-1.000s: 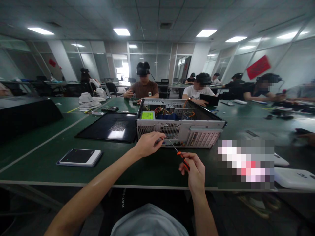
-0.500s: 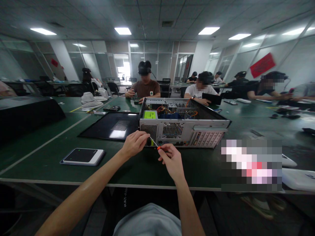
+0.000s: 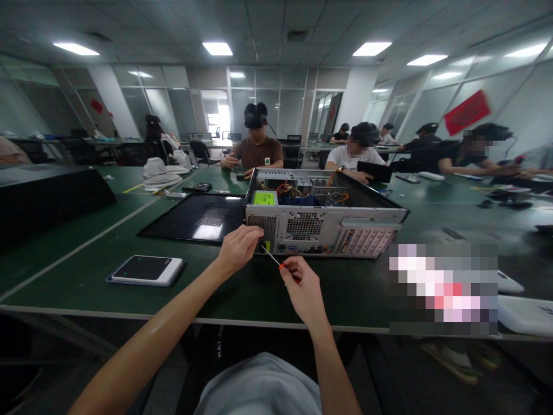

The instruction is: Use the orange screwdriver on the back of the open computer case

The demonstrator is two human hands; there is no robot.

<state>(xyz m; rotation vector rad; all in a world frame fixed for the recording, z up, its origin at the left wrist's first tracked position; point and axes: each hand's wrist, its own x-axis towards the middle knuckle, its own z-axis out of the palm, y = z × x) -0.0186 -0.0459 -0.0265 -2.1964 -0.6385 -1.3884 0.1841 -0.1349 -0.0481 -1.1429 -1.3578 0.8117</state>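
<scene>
An open desktop computer case (image 3: 332,222) lies on its side before me, its back panel facing me. My right hand (image 3: 305,288) is closed around the red-orange handle of a screwdriver (image 3: 273,257). The thin shaft points up and left toward the lower left corner of the back panel, by the power supply (image 3: 264,197) with its green label. At that corner my left hand (image 3: 240,248) has its fingers drawn together, just above the screwdriver's tip. Whatever those fingers hold, if anything, is hidden. Whether the tip touches the panel I cannot tell.
Left of the case lies a black side panel (image 3: 196,218). A white-and-black flat device (image 3: 149,271) sits nearer on the green table (image 3: 207,300). Behind are a white fan (image 3: 162,181) and a hard drive (image 3: 197,187). Several people work around, one opposite (image 3: 259,148).
The screwdriver's tip has come away from my left fingertips and now sits below them. My right hand has shifted slightly down and to the right.
</scene>
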